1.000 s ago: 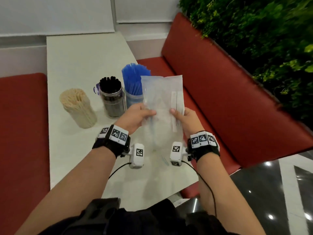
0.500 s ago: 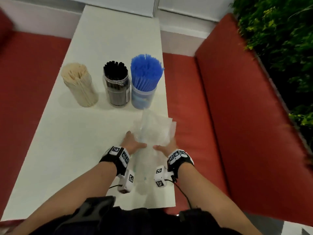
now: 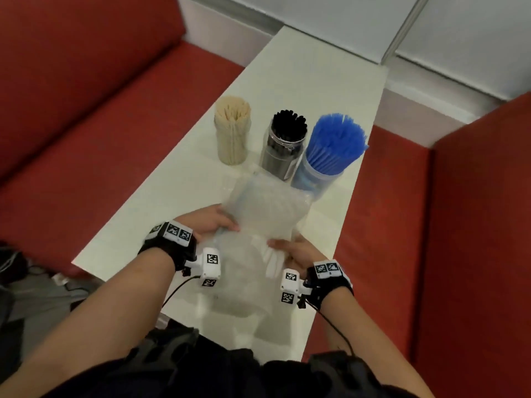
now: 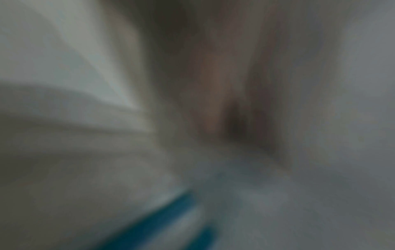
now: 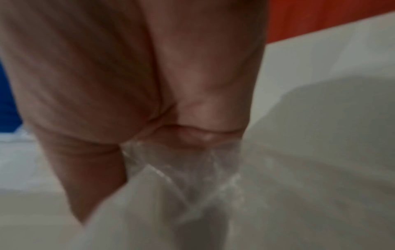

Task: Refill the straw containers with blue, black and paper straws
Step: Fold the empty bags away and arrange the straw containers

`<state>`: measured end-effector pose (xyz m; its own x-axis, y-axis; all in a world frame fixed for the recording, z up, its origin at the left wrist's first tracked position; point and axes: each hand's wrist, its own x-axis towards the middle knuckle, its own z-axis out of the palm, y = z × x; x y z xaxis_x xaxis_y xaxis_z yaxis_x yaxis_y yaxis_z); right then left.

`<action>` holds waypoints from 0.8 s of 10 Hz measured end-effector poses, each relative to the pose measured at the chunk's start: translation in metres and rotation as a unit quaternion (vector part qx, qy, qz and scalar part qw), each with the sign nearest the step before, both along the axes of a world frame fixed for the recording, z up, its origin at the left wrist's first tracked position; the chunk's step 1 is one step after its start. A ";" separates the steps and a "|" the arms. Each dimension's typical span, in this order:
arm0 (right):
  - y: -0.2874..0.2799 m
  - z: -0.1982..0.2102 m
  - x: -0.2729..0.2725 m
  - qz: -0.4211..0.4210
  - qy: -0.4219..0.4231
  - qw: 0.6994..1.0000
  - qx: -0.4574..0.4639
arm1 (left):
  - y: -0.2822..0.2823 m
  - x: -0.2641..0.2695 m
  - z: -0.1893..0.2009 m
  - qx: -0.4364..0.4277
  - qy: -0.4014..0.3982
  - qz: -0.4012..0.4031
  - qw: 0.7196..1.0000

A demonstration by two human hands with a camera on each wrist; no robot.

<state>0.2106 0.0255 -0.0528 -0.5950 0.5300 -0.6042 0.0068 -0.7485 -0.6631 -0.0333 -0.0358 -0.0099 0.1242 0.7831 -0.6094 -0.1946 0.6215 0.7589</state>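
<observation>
All three containers stand in a row on the white surface [image 3: 316, 90] and look well stocked: the paper straws [image 3: 232, 129] on the left, the black straws [image 3: 286, 142] in the middle jar, the blue straws [image 3: 333, 145] fanning out of the right-hand tub; each bundle crowds its mouth, so I judge the refilling largely done, with little left beyond dealing with the packaging. That packaging is a clear plastic bag [image 3: 267, 208] held just in front of the blue tub, over the near part of the surface; a few pale wrapped straws seem to remain in it near the right thumb (too blurred to count). The left hand [image 3: 209, 222] grips the bag's left edge, fingers curled on the film; the right hand [image 3: 296, 251] pinches the right edge, and the right wrist view shows its fingers [image 5: 192, 101] clenched on bunched plastic [image 5: 188, 169]. The left wrist view is too smeared to add anything.
</observation>
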 end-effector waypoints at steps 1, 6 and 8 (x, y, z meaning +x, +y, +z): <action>0.004 0.017 -0.038 0.045 0.000 0.998 0.038 | -0.021 -0.028 0.030 0.005 -0.024 0.066 0.998; -0.001 0.076 -0.256 0.264 -0.208 0.811 0.480 | -0.084 -0.166 0.048 -0.052 -0.208 0.189 0.958; -0.032 0.079 -0.366 0.232 -0.252 0.779 0.525 | -0.060 -0.238 0.046 -0.096 0.012 0.236 0.967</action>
